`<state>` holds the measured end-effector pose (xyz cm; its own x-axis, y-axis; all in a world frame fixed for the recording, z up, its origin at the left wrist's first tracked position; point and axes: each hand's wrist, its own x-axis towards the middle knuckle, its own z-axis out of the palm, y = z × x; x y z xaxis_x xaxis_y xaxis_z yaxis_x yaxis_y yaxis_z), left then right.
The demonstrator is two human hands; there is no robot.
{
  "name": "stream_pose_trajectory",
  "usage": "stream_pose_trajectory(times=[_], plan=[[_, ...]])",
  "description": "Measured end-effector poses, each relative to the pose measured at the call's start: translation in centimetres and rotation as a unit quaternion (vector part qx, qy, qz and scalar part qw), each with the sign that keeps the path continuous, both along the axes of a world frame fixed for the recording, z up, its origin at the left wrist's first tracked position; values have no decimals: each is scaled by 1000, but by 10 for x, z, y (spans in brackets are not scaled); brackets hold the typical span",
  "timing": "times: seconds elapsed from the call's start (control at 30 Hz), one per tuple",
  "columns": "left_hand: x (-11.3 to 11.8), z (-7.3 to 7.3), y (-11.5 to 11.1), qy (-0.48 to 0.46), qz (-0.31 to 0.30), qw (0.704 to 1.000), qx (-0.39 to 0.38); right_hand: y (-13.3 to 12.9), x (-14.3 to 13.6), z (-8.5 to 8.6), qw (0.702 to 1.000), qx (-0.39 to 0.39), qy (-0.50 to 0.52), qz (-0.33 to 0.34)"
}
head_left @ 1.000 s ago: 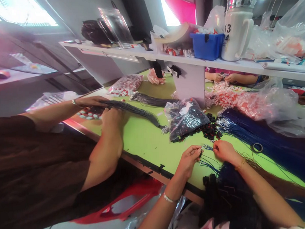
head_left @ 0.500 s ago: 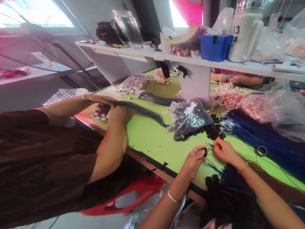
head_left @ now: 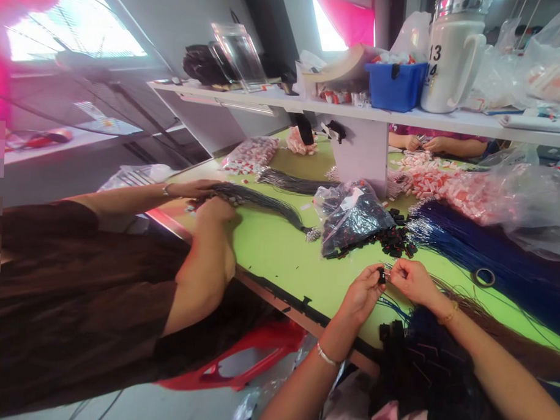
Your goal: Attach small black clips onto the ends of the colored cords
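Observation:
My left hand (head_left: pixel 365 291) pinches a small black connector (head_left: pixel 381 275) above the table's front edge. Close on its right, my right hand (head_left: pixel 410 281) has its fingertips pressed together on a thin wire whose metal end points at the connector. Blue wires (head_left: pixel 396 307) hang below both hands. Just beyond them, loose black connectors (head_left: pixel 396 238) lie beside a clear bag of black connectors (head_left: pixel 357 219). A bundle of dark blue wires (head_left: pixel 489 266) with silvery ends stretches off to the right.
At the left a person in a dark top (head_left: pixel 89 258) handles a grey wire bundle (head_left: pixel 266 200). Pink and white connectors (head_left: pixel 446 182) pile up at the back. A shelf (head_left: pixel 348 108) holds a blue bin (head_left: pixel 397 85) and a white mug (head_left: pixel 450 69). A tape ring (head_left: pixel 483 277) lies right.
My hands have come closer together, bringing the wire end up to the black connector. The view has shifted slightly, and the other person's hands have moved over the connectors at the left.

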<state>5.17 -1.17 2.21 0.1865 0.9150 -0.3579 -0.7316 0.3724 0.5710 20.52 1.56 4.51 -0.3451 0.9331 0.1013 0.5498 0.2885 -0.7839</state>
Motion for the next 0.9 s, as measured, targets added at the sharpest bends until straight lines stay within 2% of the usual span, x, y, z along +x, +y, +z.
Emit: stream_pose_trajectory(times=[0.47,0.73,0.9], plan=[[-2,-3,1,11,-15,1000,11,-5,-3,11,995,44,-85,6],[5,-7,0,57,7,998,15,-7,-5,13,988,117,-94,37],[10,-3,-3,74,42,996,16,-6,-1,14,991,96,-64,72]])
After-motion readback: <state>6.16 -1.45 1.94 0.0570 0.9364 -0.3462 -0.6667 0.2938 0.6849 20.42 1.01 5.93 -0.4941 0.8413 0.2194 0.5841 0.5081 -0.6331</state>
